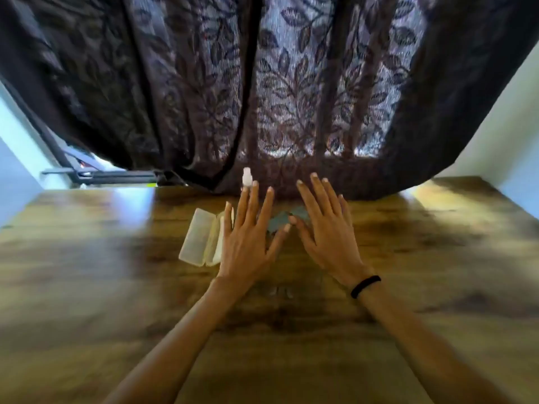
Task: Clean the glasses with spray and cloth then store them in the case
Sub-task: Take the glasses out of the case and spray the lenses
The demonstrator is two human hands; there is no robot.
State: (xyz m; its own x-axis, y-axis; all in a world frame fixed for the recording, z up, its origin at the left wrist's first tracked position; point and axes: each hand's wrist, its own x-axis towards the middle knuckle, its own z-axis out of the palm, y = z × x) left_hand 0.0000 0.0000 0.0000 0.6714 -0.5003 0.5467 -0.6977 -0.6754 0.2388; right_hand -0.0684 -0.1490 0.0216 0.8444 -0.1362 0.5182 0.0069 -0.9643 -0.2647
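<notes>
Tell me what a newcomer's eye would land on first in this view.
First, the two bare hands spread palm-down at the centre of the wooden table: left hand, right hand, a black band on the right wrist. Next, the dark leaf-patterned curtain filling the upper half. Then the open pale case left of the hands and the small white spray bottle beyond the left fingertips.

Leaf-pattern curtain [262,83], cream case [198,237]

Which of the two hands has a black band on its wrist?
The right hand has it: a black band goes around its wrist. The left hand, nearer the open case, has a bare wrist.
</notes>
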